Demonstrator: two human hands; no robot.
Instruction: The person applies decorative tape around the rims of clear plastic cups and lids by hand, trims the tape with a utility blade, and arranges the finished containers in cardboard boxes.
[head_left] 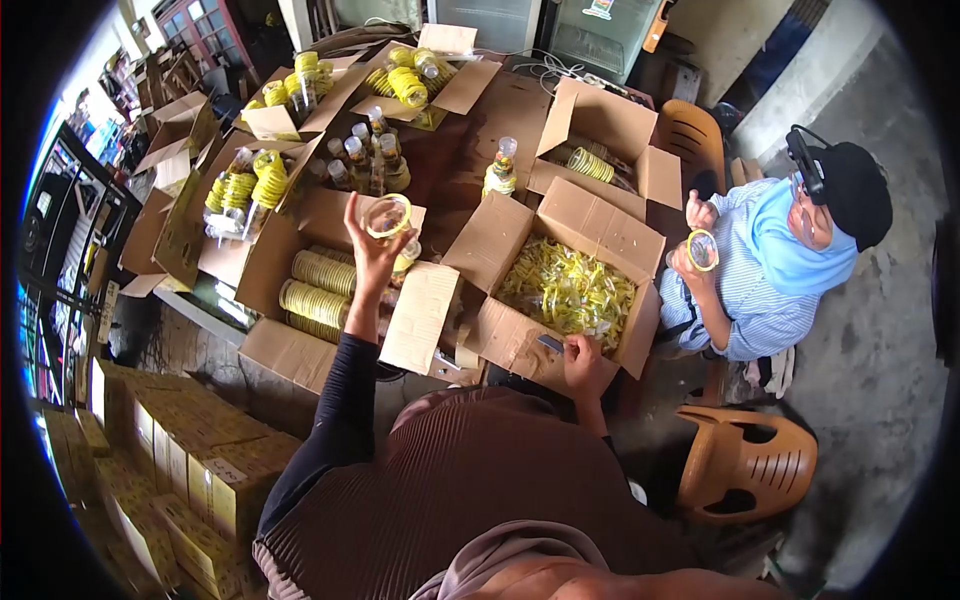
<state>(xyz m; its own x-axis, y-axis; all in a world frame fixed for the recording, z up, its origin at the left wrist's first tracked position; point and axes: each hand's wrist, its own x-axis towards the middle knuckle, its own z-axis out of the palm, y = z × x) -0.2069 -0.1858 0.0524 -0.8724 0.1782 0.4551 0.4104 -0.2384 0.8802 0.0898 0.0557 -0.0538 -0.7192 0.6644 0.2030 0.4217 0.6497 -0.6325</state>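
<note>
The head view showed the left hand [376,252] gripping a clear cup [388,216] with a yellow rim, raised to the left of the scrap carton [602,228], apart from it. The right hand [584,364] was closed on a flat, dark tool [551,344] at the near side of the scrap carton, just above its front flap; whether the hand touched the cardboard could not be told.

Tangled yellow strips [570,290] filled the scrap carton. Beside it on the left, beneath the raised cup, stood an open carton [422,318] in which yellow-rimmed stacks [320,298] lay on their sides. Just beyond the scrap carton, a tall clear stack [501,168] with yellow at its base stood upright on the brown desk [475,125]. Behind the scrap carton to the right sat another open box [575,105] with more rimmed stacks inside.

To the right of the scrap carton, another person [770,310] held a second yellow-rimmed cup [702,251]. An orange chair [750,468] stood nearer the camera wearer, to the right of the scrap carton.
</note>
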